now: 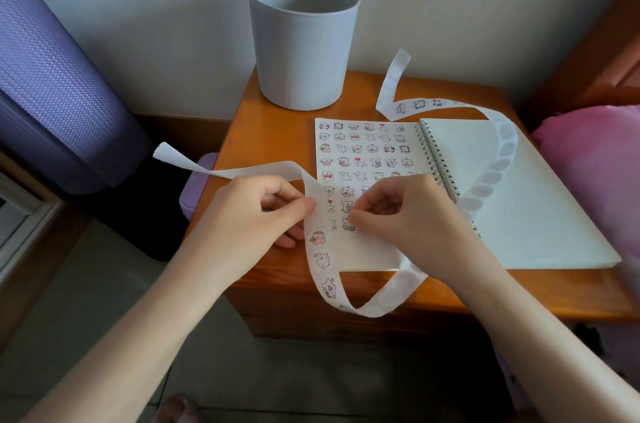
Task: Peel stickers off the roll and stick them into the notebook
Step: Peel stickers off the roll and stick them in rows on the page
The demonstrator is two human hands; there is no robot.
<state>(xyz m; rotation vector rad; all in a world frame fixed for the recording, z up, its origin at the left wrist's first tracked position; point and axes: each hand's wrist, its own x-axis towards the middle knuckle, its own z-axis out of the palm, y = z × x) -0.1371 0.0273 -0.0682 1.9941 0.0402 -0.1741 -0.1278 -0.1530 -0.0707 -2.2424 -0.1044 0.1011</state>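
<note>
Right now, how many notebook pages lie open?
2: the left page, mostly covered in rows of stickers, and the right page, bare, with the sticker strip draped across it.

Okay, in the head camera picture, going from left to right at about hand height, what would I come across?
purple rolled mat → left hand → right hand → pink fabric

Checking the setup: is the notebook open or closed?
Open: the notebook lies flat, pages spread either side of the spiral binding, left one mostly covered with stickers, right one blank.
</note>
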